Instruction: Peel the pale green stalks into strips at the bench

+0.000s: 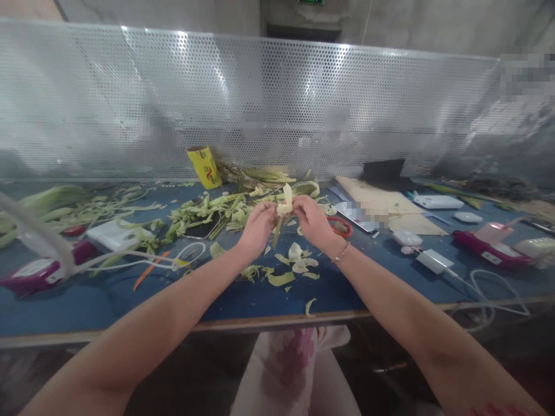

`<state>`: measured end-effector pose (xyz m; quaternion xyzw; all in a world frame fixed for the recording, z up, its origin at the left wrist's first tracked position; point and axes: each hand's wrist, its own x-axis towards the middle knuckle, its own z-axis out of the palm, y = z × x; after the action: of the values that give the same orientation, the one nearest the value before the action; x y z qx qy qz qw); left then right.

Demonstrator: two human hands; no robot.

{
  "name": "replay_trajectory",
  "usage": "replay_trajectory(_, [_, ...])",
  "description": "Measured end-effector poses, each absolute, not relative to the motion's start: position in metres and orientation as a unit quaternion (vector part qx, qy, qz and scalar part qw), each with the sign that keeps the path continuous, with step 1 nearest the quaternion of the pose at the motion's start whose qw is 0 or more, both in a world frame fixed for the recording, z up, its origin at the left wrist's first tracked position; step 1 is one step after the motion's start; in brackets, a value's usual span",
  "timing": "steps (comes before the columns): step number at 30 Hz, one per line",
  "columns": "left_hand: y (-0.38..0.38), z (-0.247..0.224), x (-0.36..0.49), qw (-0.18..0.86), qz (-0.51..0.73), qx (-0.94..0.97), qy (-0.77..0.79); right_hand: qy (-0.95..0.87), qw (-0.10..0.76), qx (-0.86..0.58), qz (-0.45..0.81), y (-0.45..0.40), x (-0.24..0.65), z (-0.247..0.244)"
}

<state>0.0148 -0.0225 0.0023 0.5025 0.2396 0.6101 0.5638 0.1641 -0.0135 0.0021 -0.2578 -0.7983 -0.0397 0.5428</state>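
Note:
Above the middle of the table, my left hand (262, 226) and my right hand (313, 224) pinch a folded piece of pale yellow-green leaf (284, 205) between them. One end of it sticks up past my fingertips, and a narrow greenish strip hangs below. The fingers cover part of the fold. Just behind my left hand lies a heap of twisted green leaf strips (195, 218). Curled pale leaf scraps (299, 259) are scattered on the blue tabletop under my hands. Beside my right wrist, a red loop handle (346, 226) partly shows.
A perforated metal screen (277, 104) closes off the back, with a yellow can (205, 167) before it. On the right are beige sheets (377, 196), a phone (355, 216), a white charger (435, 262) and a purple device (492, 248). Leaf strips and a cable (130, 257) lie left.

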Motion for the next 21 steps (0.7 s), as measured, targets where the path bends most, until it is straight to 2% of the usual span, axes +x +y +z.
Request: replay_trajectory(21, [-0.018, -0.005, 0.007, 0.298, 0.601, 0.624, 0.4, -0.805, 0.533, -0.258, -0.046, -0.02, 0.156, -0.001])
